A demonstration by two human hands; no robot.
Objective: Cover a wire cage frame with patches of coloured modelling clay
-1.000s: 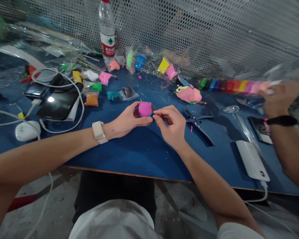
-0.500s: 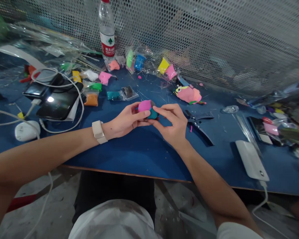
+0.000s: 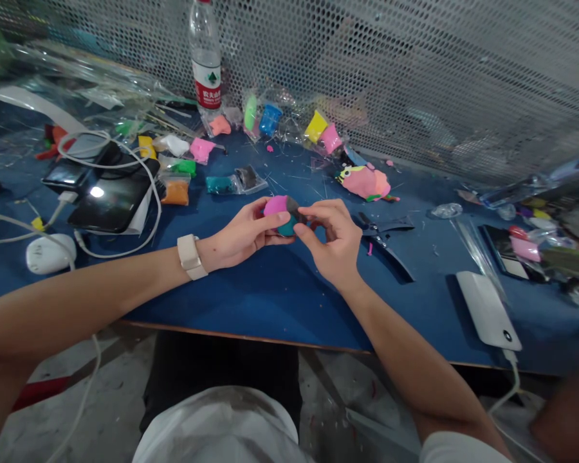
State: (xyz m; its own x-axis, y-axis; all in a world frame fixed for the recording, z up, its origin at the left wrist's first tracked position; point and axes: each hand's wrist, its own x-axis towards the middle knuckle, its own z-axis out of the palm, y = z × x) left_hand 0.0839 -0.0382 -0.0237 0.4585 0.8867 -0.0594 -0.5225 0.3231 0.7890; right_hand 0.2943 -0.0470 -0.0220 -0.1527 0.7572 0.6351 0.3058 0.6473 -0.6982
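Observation:
My left hand [image 3: 244, 233] grips a lump of pink clay [image 3: 276, 206] with a teal piece [image 3: 286, 226] and a dark grey piece stuck to it. It is held just above the blue table [image 3: 251, 289]. My right hand [image 3: 332, 239] pinches the same lump from the right, with thumb and fingers closed on the teal and grey parts. A pale watch strap [image 3: 191, 256] sits on my left wrist.
Small bags of coloured clay [image 3: 176, 191] lie scattered behind my hands, with a pink clay figure [image 3: 365, 182] and a water bottle [image 3: 205, 61] by the mesh wall. Black pliers [image 3: 383, 236] lie right of my hands. Phones [image 3: 110, 204], cables and power banks [image 3: 486, 310] sit at both sides.
A neighbour's hand with a strip of coloured clay has left the right side. My right fingers shifted onto the lump, which turned so that its teal and grey parts show.

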